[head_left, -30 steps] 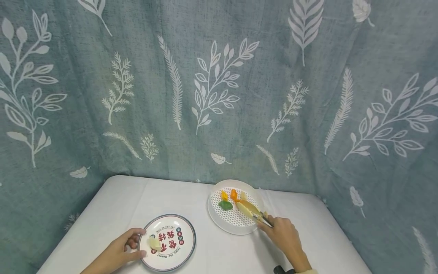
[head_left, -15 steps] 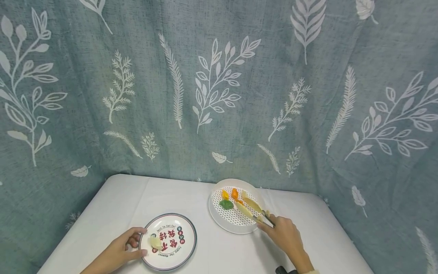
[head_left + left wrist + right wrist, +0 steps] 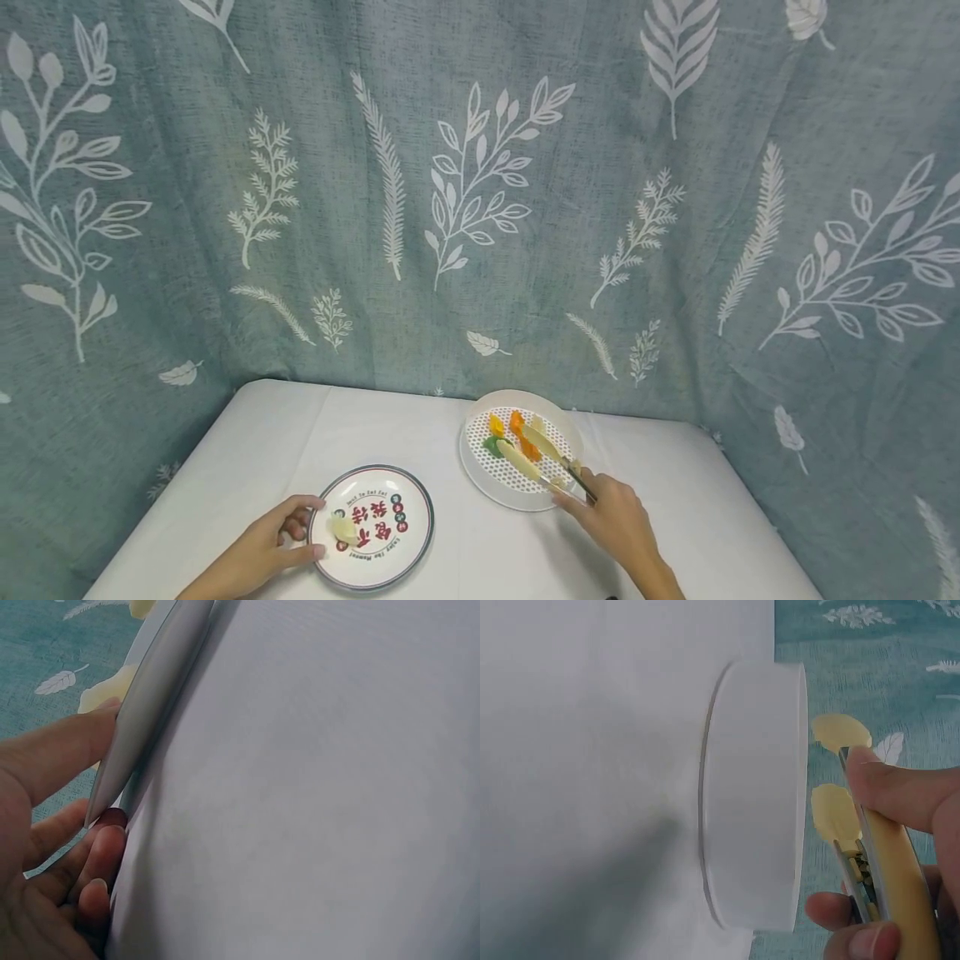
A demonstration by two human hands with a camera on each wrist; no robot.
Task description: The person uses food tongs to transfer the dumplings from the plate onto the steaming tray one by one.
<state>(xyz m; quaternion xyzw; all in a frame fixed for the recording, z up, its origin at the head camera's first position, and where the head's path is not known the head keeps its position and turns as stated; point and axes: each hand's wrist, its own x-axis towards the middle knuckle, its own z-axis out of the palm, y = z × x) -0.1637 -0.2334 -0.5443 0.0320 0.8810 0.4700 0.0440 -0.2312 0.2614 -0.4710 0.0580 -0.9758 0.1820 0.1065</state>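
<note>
A white table (image 3: 465, 558) fills the lower frame. Right of centre sits my white basket (image 3: 480, 475); my right hand (image 3: 611, 521) grips yellow tongs (image 3: 536, 454) reaching into it, tips apart around an orange piece (image 3: 528, 447). At lower left, my left hand (image 3: 273, 542) pinches the printed plate (image 3: 405, 542) by its rim, fingers (image 3: 94, 859) curled beneath.

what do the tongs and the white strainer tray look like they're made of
Tongs: likely metal arms, thin grey strips, with matte yellow tips and grip, probably silicone or plastic. Strainer tray: seemingly plastic, an opaque, smooth white wall and a floor of moulded holes.
</note>
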